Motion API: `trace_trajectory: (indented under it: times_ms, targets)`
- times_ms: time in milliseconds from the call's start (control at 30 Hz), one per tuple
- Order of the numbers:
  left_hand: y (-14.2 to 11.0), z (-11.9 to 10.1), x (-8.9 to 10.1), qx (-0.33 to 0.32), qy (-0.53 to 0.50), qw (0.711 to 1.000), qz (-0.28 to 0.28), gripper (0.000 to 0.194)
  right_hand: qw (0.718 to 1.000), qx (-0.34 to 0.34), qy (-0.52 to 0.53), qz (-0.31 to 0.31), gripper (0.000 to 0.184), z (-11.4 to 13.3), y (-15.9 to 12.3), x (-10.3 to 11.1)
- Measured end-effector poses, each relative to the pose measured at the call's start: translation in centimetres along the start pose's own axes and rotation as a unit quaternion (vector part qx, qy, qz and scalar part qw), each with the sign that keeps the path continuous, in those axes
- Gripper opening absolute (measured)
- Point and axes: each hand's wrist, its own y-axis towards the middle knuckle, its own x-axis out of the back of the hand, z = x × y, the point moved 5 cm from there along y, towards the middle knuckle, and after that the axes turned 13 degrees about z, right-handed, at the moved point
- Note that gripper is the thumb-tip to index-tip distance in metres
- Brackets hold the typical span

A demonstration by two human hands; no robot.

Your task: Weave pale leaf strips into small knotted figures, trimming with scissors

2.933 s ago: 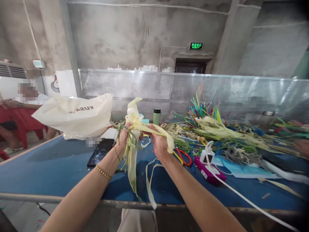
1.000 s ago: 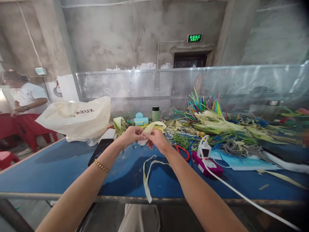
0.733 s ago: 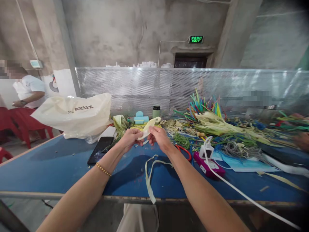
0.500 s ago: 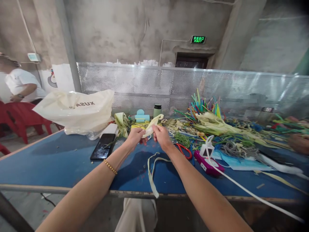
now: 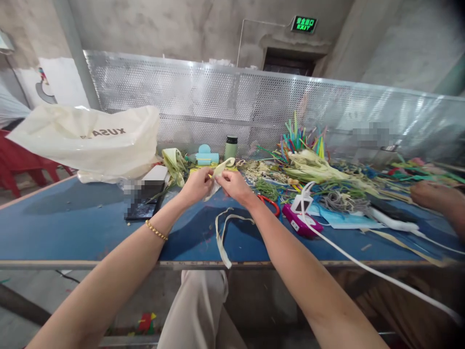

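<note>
A pale strip of corn husk [image 5: 224,166] is pinched between my two hands above the middle of the blue table. My left hand [image 5: 198,185], with a gold bead bracelet on its wrist, grips the strip from the left. From the right, the fingertips of my right hand [image 5: 235,186] are closed on the same strip. The hands almost touch, and part of the husk is hidden behind the fingers. A loose, narrow husk strip [image 5: 220,238] lies curled on the table below them. Behind the left hand is a bunch of green husk [image 5: 175,167].
A white plastic bag [image 5: 105,140] and a black phone [image 5: 143,208] are at left. Behind stand a green bottle [image 5: 231,148] and a husk pile [image 5: 308,166]. A purple power block [image 5: 300,220] trails a white cable. A co-worker's hand [image 5: 428,196] is at the right.
My hands have drawn closer together on the husk strip. The view has tilted, so table things sit higher. The co-worker's hand shows more at the right.
</note>
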Motion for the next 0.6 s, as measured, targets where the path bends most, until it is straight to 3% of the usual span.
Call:
trace_trajectory:
  times_ms: [133, 233, 400, 467, 600]
  targets:
    - [0.0, 0.2, -0.1, 0.054, 0.106, 0.992, -0.037, 0.01, 0.997, 0.002, 0.057, 0.048, 0.029, 0.1, -0.1, -0.5]
    - [0.0, 0.6, 0.1, 0.089, 0.095, 0.99, -0.044, 0.01, 0.992, -0.003, 0.1, 0.071, 0.025, -0.1, 0.0, -0.7]
    - [-0.2, 1.5, 0.8, 0.123, -0.114, 0.986, -0.026, 0.016, 0.99, -0.005, 0.133, 0.044, 0.027, -0.3, -0.1, -0.2]
    - [-0.1, 1.3, 0.5, 0.086, -0.199, 0.976, 0.006, 0.018, 0.992, -0.015, 0.121, 0.031, 0.027, -0.4, -0.2, 0.0]
    - [0.1, 0.7, -1.0, 0.004, -0.271, 0.955, 0.117, 0.046, 0.992, -0.009, 0.122, 0.015, 0.029, -0.4, -0.2, 0.3]
